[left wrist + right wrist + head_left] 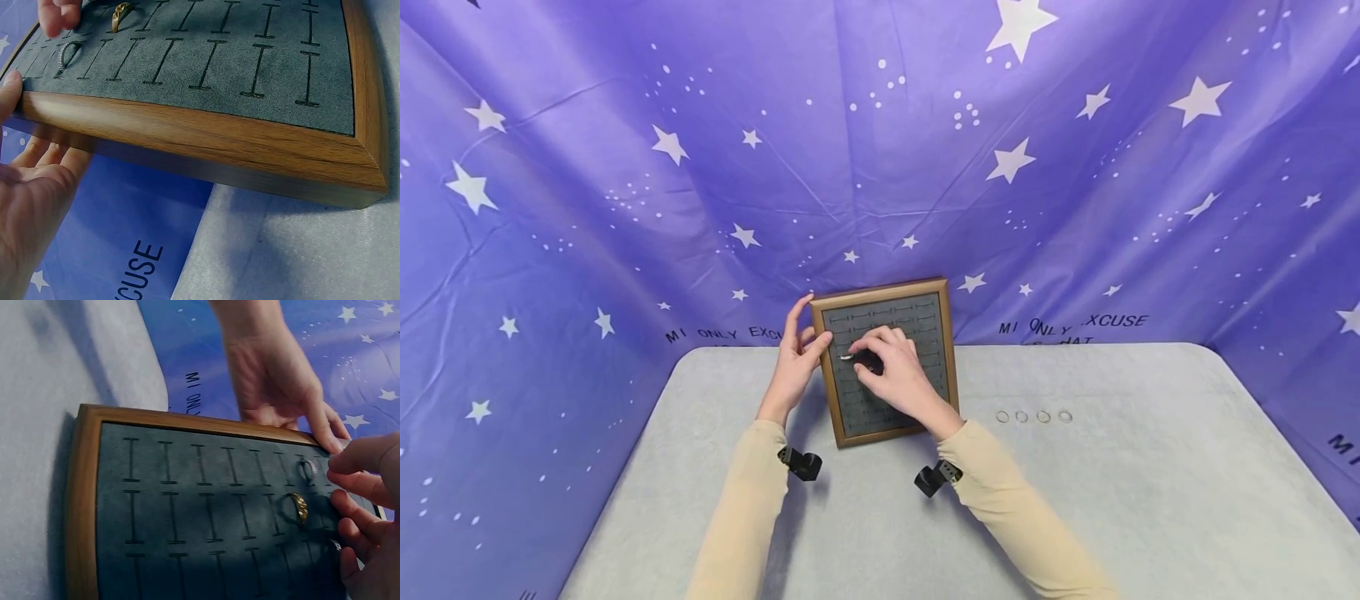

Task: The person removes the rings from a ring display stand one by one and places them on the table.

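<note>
A wood-framed ring display tray (951, 350) with a grey slotted insert leans tilted up at the table's back edge. My left hand (793, 371) grips its left side, thumb (9, 94) on the frame and other fingers behind it. In the right wrist view, a silver ring (309, 471) stands in a slot close to that side. A gold ring (299, 508) sits in the neighbouring row, and another ring (336, 545) is partly hidden behind my fingers. Over the insert, my right hand (895, 367) is bent, its fingertips right beside the silver ring, nothing seen between them.
Several loose rings (1043, 417) lie in a row on the pale grey table (1150, 483), right of the tray. A purple star-printed cloth (850, 167) hangs behind and at the sides. Each wrist carries a small black camera (801, 462).
</note>
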{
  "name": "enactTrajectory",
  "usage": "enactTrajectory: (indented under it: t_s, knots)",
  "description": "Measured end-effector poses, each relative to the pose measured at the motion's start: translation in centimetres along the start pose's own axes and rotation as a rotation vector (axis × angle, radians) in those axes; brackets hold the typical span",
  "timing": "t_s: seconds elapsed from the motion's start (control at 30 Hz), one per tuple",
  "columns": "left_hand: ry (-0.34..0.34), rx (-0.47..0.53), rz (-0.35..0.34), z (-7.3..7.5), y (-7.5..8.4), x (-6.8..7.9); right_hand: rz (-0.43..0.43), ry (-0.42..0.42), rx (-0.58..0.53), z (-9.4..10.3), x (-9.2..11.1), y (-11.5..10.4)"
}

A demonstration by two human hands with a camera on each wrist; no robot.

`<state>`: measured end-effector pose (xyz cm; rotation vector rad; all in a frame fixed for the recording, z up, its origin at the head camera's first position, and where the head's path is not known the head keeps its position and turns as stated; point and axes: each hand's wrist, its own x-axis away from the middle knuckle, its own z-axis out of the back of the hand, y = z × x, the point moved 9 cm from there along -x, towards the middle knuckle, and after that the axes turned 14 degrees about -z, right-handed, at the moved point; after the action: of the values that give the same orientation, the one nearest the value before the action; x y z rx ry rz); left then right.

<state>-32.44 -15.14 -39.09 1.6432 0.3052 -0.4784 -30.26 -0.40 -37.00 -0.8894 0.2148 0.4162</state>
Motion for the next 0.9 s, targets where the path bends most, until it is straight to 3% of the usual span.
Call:
enactTrajectory:
  t_s: [0.3,0.63,0.9]
  knots:
    - [0.001,-0.004,0.003,0.1,0.0,-0.1,0.014,0.073,0.099,-0.8,0.3,-0.3]
    - [0.01,0.017,-0.01,0.0,0.0,0.0,-0.04,0.116,0.168,-1.6,0.2,-0.2]
    - [0.008,0.014,-0.017,0.0,0.0,0.0,-0.051,0.075,0.078,-1.4,0.4,0.0]
